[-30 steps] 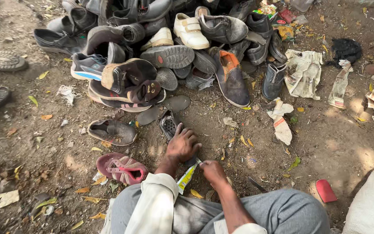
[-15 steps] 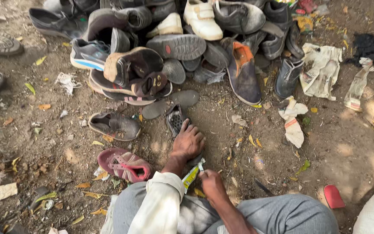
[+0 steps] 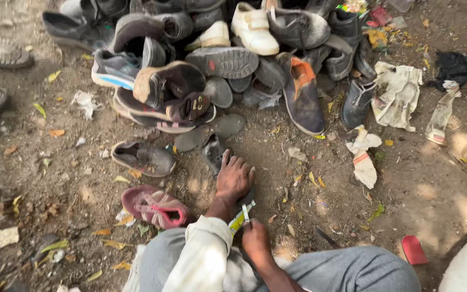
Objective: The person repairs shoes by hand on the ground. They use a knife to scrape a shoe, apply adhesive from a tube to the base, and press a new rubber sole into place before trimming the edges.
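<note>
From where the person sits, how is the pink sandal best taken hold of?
Grip the pink sandal by its crossed straps, coming from above. It lies sole down beside the left knee, straps raised off the footbed, so fingers can hook under them. The left hand is nearest.

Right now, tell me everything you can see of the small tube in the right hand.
The tube is small and slim, yellow-green with a pale band near its upper end, and looks like soft plastic or foil. It lies tilted, its upper end pointing up and to the right. The right hand pinches it from below, so its lower part is hidden. It sits just under the left hand, which presses flat on a dark sole on the dirt. Whether it is capped cannot be told.
</note>
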